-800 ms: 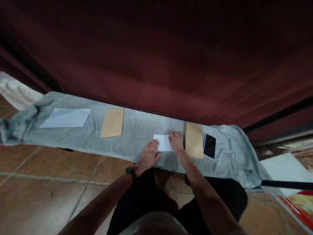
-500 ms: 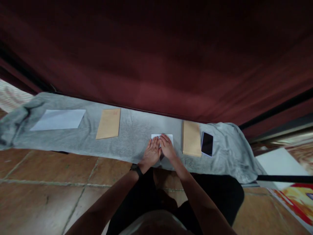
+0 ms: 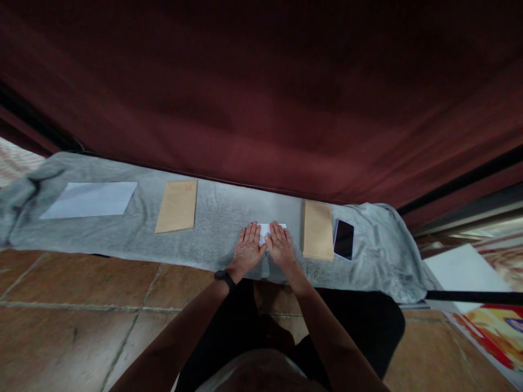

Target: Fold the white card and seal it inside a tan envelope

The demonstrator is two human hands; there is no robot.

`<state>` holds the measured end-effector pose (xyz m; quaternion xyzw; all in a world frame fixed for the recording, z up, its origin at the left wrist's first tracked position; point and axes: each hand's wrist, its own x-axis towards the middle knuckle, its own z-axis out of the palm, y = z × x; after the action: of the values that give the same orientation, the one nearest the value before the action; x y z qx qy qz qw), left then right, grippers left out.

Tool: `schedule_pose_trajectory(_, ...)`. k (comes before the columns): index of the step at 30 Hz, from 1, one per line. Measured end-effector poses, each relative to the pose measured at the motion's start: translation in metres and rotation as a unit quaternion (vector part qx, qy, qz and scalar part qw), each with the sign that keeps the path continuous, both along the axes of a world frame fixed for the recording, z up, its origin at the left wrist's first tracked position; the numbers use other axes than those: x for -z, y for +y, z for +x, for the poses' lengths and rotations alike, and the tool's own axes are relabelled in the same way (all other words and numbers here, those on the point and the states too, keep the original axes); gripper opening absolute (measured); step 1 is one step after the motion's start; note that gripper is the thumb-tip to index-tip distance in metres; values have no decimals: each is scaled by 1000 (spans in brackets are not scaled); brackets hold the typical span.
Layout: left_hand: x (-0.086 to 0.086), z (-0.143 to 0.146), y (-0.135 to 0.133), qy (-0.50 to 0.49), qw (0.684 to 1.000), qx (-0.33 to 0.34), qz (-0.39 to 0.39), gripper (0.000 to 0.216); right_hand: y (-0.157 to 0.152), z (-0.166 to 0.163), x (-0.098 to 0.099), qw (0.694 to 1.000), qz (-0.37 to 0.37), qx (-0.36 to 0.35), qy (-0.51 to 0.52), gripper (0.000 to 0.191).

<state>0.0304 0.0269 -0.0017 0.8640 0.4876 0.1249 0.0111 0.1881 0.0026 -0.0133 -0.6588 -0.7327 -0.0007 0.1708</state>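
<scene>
Hands (image 3: 263,247) flat atop white paper (image 3: 265,228)

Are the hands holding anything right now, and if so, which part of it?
Nothing is gripped. The left hand and right hand lie flat, side by side, pressing down on a small folded white paper on the grey towel; only its far edge shows.

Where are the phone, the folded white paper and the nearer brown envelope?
phone (image 3: 344,239), head view, middle of its dark screen.
folded white paper (image 3: 265,228), head view, strip showing between the hands.
brown envelope (image 3: 317,230), head view, its centre.
</scene>
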Motion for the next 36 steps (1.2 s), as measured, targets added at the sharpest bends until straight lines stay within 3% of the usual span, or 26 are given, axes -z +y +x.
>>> schedule_pose_trajectory(13,0,-8,3,-5,999,-31,-17,74,-16,16,3,998,25,42,-30,55)
schedule_pose_trajectory(20,6,-19,3,-26,998,-51,-14,65,-27,18,8,995,53,81,-13,54)
schedule_pose_trajectory(25,0,-15,-5,-55,995,-84,19,63,-31,13,2,992,42,116,-3,50)
schedule_pose_trajectory(27,-4,-6,-14,-56,996,-55,30,62,-32,5,-3,994,28,105,-2,49)
schedule_pose_trajectory(32,-1,14,-40,-13,997,79,1,66,-33,-16,-13,999,-11,-30,35,46)
schedule_pose_trajectory(36,4,9,-44,-12,996,91,-4,63,-41,-10,-9,998,-18,-51,19,49)
